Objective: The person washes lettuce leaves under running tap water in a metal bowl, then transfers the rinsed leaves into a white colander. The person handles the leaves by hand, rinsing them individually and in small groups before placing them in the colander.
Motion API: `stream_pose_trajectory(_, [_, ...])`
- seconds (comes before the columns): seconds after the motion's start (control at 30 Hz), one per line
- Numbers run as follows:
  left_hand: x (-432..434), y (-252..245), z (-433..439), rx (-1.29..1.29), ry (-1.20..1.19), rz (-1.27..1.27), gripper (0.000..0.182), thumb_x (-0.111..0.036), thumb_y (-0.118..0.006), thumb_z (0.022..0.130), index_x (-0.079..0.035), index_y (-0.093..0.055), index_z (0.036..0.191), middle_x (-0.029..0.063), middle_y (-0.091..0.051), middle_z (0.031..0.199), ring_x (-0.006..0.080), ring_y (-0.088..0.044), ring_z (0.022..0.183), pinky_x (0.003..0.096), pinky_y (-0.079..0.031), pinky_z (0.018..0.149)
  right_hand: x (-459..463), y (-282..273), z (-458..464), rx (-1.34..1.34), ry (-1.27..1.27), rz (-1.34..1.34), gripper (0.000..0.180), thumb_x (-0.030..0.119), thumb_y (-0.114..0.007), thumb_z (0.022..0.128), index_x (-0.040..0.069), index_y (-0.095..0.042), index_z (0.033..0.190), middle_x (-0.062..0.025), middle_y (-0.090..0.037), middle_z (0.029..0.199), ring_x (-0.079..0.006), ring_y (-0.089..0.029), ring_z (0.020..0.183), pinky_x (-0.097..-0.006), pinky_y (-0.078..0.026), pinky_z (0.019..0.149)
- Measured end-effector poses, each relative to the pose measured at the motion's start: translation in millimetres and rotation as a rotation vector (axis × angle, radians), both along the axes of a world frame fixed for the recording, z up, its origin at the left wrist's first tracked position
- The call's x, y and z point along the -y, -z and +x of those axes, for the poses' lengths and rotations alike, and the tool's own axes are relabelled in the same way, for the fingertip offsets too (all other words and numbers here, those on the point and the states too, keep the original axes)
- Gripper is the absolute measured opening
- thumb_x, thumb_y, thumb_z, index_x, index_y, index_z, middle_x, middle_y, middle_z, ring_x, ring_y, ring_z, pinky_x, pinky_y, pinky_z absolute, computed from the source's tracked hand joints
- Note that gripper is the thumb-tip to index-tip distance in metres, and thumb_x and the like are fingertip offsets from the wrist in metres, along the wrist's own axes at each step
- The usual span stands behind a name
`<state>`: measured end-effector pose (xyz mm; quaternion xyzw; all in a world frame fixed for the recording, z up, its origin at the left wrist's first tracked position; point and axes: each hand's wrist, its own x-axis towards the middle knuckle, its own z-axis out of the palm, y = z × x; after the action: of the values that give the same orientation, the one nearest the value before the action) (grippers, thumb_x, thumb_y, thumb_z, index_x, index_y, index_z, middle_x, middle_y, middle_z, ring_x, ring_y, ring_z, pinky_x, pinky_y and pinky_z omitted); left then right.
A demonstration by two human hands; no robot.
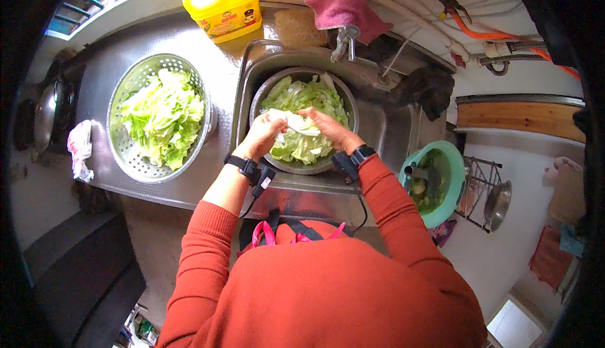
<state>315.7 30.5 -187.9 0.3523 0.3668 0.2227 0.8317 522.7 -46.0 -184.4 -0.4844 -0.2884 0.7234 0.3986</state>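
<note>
Both hands hold a pale leafy-vegetable leaf (302,124) above a round metal basin (351,107) set in the steel sink. My left hand (263,133) grips its left end, and my right hand (333,129) grips the right end. Beneath them the basin is filled with pale green leaves (302,145); whether water lies under them is hidden. Left of the sink, on the steel counter, a perforated metal colander (118,147) holds a heap of green leaves (163,116).
Behind the basin stands a metal faucet (342,43) with a pink cloth (347,10) over it. A yellow plastic jug (224,10) is at the back. A turquoise tub (456,182) holding greens stands right of the sink (394,135). A crumpled plastic bag (80,149) lies at the counter's left end.
</note>
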Motion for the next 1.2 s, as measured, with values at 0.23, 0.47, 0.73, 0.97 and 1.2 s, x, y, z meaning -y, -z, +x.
stream_pose_trajectory(0.23, [10, 15, 3, -0.110, 0.020, -0.032, 0.015, -0.007, -0.058, 0.084, -0.004, -0.057, 0.099, 0.0010, -0.061, 0.088, 0.0104, -0.055, 0.074, 0.0252, -0.045, 0.069, -1, -19, -50, 0.818, -0.035, 0.379, 0.026, 0.019, -0.063, 0.082, 0.007, -0.058, 0.105, -0.0208, -0.063, 0.093, -0.0340, -0.063, 0.085, -0.0387, -0.049, 0.073])
stream_pose_trajectory(0.47, [18, 25, 7, -0.122, -0.111, -0.174, 0.011, -0.006, -0.057, 0.085, -0.004, -0.061, 0.095, 0.0006, -0.061, 0.081, 0.0100, -0.054, 0.066, 0.0237, -0.044, 0.058, 2, -17, -58, 0.560, 0.051, 0.265, 0.032, 0.012, -0.059, 0.086, 0.000, -0.053, 0.116, -0.0133, -0.064, 0.102, -0.0257, -0.063, 0.089, -0.0327, -0.050, 0.077])
stream_pose_trajectory(0.73, [0, 18, -12, -0.034, -0.164, -0.174, 0.017, -0.011, -0.055, 0.090, -0.002, -0.058, 0.104, 0.0032, -0.059, 0.084, 0.0129, -0.054, 0.070, 0.0253, -0.046, 0.063, 14, -36, -18, -0.050, 0.344, -0.004, 0.018, 0.006, -0.051, 0.092, 0.002, -0.056, 0.109, -0.0038, -0.063, 0.098, -0.0126, -0.061, 0.085, -0.0262, -0.051, 0.077])
stream_pose_trajectory(0.97, [6, 19, -12, 0.018, -0.023, -0.111, 0.017, -0.017, -0.059, 0.086, -0.005, -0.060, 0.098, 0.0027, -0.062, 0.084, 0.0121, -0.056, 0.072, 0.0232, -0.046, 0.064, -40, -114, -53, 0.082, 0.629, 0.392, 0.015, 0.016, -0.053, 0.094, 0.007, -0.056, 0.106, 0.0007, -0.060, 0.092, -0.0070, -0.057, 0.082, -0.0241, -0.050, 0.071])
stream_pose_trajectory(1.2, [34, -17, -21, -0.073, -0.039, -0.027, 0.024, -0.019, -0.047, 0.095, -0.005, -0.056, 0.111, 0.0053, -0.059, 0.101, 0.0151, -0.055, 0.093, 0.0270, -0.045, 0.082, -95, -213, -163, 0.685, 0.678, 1.199, 0.024, 0.016, -0.055, 0.090, 0.001, -0.049, 0.108, -0.0153, -0.054, 0.101, -0.0281, -0.054, 0.091, -0.0372, -0.043, 0.082])
